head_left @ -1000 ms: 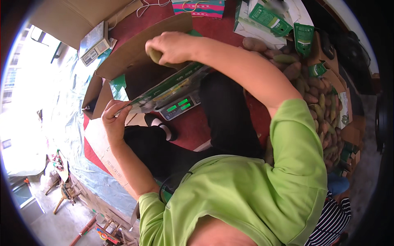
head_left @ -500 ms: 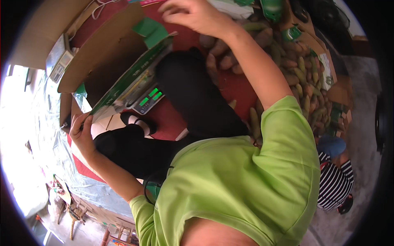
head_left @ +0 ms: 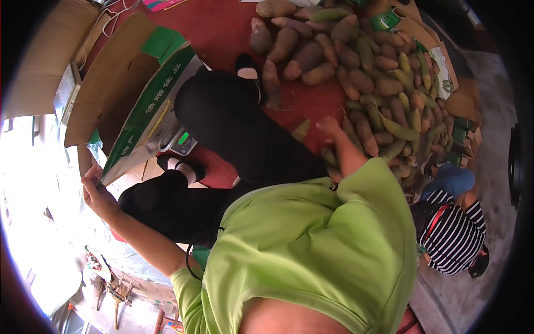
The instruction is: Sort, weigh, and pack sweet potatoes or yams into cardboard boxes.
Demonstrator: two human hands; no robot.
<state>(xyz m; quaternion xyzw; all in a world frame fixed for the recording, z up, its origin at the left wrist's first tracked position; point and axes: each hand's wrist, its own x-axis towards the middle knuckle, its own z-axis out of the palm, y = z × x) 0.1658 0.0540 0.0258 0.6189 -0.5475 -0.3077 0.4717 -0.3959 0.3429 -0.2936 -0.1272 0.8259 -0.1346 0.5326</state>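
My right hand (head_left: pixel 329 127) has swung from the box (head_left: pixel 136 94) down to the mango heap (head_left: pixel 384 72), fingers loose, grasping nothing yet. My left hand (head_left: pixel 95 189) still grips the box's corner.

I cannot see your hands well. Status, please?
Left hand grips carton edge. Right hand open, reaching into produce pile. Nothing in the way.

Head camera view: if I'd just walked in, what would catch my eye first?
Probably the big heap of brown and greenish tubers spread over the red mat at upper right, where the right hand reaches in. At left, the left hand grips the edge of an open green-and-brown cardboard box standing on a weighing scale with a lit green display.
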